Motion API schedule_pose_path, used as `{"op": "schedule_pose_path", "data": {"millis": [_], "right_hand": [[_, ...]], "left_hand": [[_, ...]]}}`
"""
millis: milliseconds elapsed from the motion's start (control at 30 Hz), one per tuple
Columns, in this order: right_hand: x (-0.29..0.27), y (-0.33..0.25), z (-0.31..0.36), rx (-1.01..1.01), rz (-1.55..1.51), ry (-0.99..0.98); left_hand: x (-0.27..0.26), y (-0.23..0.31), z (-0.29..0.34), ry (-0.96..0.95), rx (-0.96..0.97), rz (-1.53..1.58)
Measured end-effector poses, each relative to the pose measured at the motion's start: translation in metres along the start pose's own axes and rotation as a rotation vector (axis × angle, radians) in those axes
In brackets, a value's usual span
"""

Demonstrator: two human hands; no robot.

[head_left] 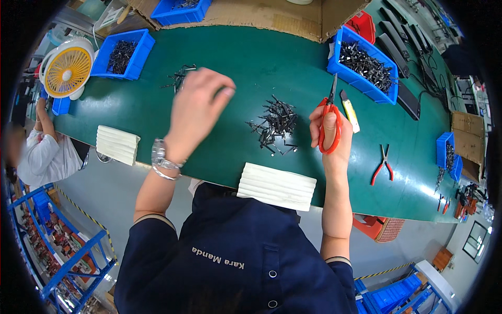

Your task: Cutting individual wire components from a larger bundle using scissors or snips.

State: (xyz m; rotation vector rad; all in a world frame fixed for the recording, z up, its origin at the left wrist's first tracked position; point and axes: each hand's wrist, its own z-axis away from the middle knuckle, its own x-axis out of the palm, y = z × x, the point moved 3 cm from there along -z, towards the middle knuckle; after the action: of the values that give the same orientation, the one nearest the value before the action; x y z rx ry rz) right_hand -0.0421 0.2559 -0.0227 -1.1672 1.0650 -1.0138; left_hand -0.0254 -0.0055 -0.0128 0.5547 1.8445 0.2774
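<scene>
My right hand [333, 131] grips a pair of scissors [331, 107] with red handles, its dark blades pointing away from me and looking nearly closed. My left hand [201, 102], slightly blurred, hovers over the green table beside a small heap of black parts [179, 78]. Its thumb and forefinger are apart with nothing visible between them; the other fingers are partly hidden. Between my hands lies a larger pile of small black parts [276, 123]. A yellow utility knife [350, 111] rests just right of the scissors.
Blue bins of black parts stand at the back left [144, 52] and back right [361, 70]. Red-handled pliers [383, 165] lie to the right. White ribbed pads [277, 186] line the front edge. A cardboard box [246, 14] and a fan [67, 73] stand farther back; a person [49, 157] sits left.
</scene>
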Motion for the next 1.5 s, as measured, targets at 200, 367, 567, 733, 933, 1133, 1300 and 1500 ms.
{"op": "schedule_pose_path", "data": {"millis": [200, 367, 567, 733, 933, 1133, 1300, 1500], "right_hand": [[0.005, 0.009, -0.004, 0.029, 0.013, 0.002], [0.007, 0.007, -0.004, 0.043, 0.002, 0.011], [0.007, 0.009, -0.005, -0.004, 0.344, 0.103], [0.014, 0.002, -0.004, 0.200, -0.026, -0.047], [0.016, 0.013, -0.004, 0.303, -0.522, -0.141], [0.025, 0.014, 0.005, 0.297, -0.439, -0.283], [0.035, 0.011, 0.013, 0.095, -0.178, -0.347], [0.031, 0.003, 0.015, 0.207, -0.084, -0.414]], "left_hand": [[0.042, 0.053, -0.006, -0.182, 0.187, 0.081], [0.061, 0.066, -0.009, -0.237, 0.274, 0.010], [0.049, 0.063, -0.013, -0.191, 0.181, 0.253], [0.048, 0.067, -0.010, -0.198, 0.197, 0.406], [0.049, 0.064, -0.012, -0.254, 0.023, 0.957], [0.052, 0.056, -0.010, -0.256, 0.003, 1.115], [0.052, 0.042, -0.017, -0.272, -0.363, 1.474], [0.051, 0.035, -0.018, -0.196, -0.440, 1.523]]}}
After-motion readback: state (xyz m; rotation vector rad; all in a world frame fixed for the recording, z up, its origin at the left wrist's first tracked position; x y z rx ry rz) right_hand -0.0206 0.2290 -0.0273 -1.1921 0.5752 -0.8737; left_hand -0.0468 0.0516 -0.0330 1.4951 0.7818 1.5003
